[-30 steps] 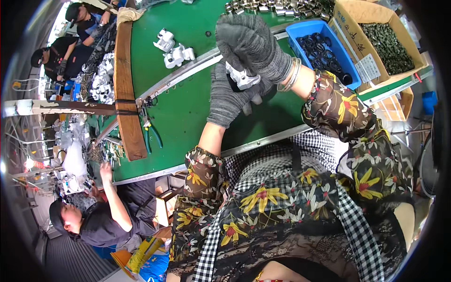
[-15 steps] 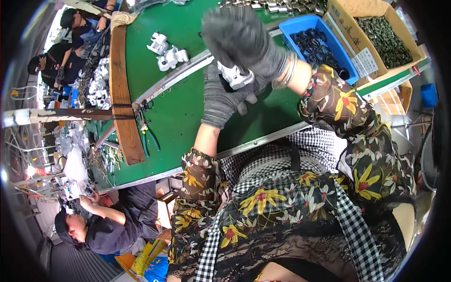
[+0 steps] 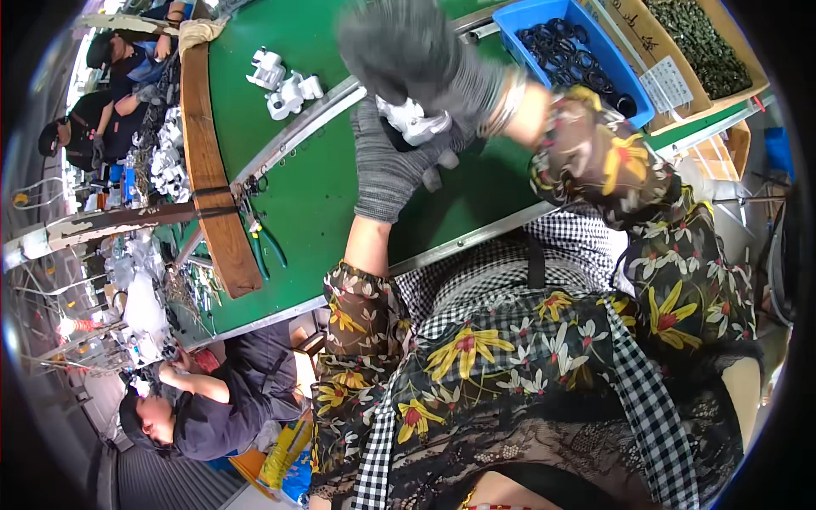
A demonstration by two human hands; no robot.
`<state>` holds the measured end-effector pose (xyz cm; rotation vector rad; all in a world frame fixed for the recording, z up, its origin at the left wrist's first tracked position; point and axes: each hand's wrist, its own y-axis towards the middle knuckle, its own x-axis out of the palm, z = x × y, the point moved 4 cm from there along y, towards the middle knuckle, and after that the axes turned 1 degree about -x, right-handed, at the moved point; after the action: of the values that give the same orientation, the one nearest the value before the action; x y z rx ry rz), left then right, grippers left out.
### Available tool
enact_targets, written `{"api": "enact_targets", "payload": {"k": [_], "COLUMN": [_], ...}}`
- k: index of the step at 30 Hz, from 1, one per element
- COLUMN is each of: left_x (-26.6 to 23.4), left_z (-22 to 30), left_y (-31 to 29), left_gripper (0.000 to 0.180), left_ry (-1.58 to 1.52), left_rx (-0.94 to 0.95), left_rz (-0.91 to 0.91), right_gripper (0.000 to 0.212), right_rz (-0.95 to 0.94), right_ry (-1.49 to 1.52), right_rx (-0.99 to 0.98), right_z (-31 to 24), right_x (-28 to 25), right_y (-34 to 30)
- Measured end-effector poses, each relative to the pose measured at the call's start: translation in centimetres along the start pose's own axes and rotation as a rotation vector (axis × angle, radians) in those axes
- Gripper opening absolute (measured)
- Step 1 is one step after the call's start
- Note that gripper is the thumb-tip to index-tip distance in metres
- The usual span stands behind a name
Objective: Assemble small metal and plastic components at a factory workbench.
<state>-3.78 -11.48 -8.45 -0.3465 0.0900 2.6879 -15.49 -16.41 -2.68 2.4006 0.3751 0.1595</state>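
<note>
My left hand (image 3: 387, 170), in a grey knit glove, is closed around a silver-white cast metal part (image 3: 416, 125) with a dark section at its lower side. Over that part is my gloved right hand (image 3: 404, 55), smeared by motion. Its fingers are too blurred to read, and it hides the part's upper portion. Two similar white metal castings (image 3: 291, 95) lie together on the green work table (image 3: 306, 200), beyond a metal rail (image 3: 297, 132). Pliers with green handles (image 3: 265, 246) rest at the left, beside a wooden beam (image 3: 211, 170).
At the far right stand a blue bin (image 3: 625, 76) of black rings and a cardboard box (image 3: 710, 81) full of small dark metal pieces. A co-worker (image 3: 238, 382) sits at the lower left. More people work at the upper left, near piled white castings (image 3: 168, 157).
The whole view has shifted slightly, so the table items sit farther left and up. My right hand stays over the part, still blurred; my left hand keeps its hold.
</note>
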Motion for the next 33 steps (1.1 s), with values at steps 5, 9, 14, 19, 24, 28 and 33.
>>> {"api": "enact_targets", "payload": {"k": [5, 9, 14, 19, 24, 28, 33], "left_x": [-0.9, -0.8, -0.4, -0.5, -0.9, -0.9, -0.5], "left_z": [-2.4, -2.3, -1.3, -2.0, -2.5, -3.5, -2.5], "left_y": [1.1, -0.3, 0.5, 0.4, 0.4, 0.6, 0.8], "left_gripper": [0.082, 0.085, 0.087, 0.085, 0.089, 0.088, 0.083], "left_ry": [0.134, 0.150, -0.066, 0.026, 0.151, 0.017, 0.002], "left_rx": [-0.088, 0.022, -0.146, -0.058, -0.088, -0.194, -0.142], "left_rz": [0.053, 0.077, -0.002, 0.044, 0.079, 0.012, 0.013], "right_gripper": [0.024, 0.017, 0.018, 0.022, 0.023, 0.021, 0.043], "right_rz": [0.120, 0.097, 0.129, 0.089, 0.116, 0.289, 0.214], "right_ry": [-0.264, -0.158, -0.750, -0.004, -0.312, -0.663, 0.250], "right_rx": [-0.248, -0.230, -0.378, 0.061, -0.133, -0.544, 0.233], "right_z": [-1.0, -2.0, -4.4, -1.9, -4.4, -5.5, -5.1], "right_x": [-1.6, -0.2, -0.1, -1.0, -0.9, 0.1, -1.1], "right_y": [-0.2, -0.1, -1.1, -1.6, -0.4, -2.6, -0.8]}}
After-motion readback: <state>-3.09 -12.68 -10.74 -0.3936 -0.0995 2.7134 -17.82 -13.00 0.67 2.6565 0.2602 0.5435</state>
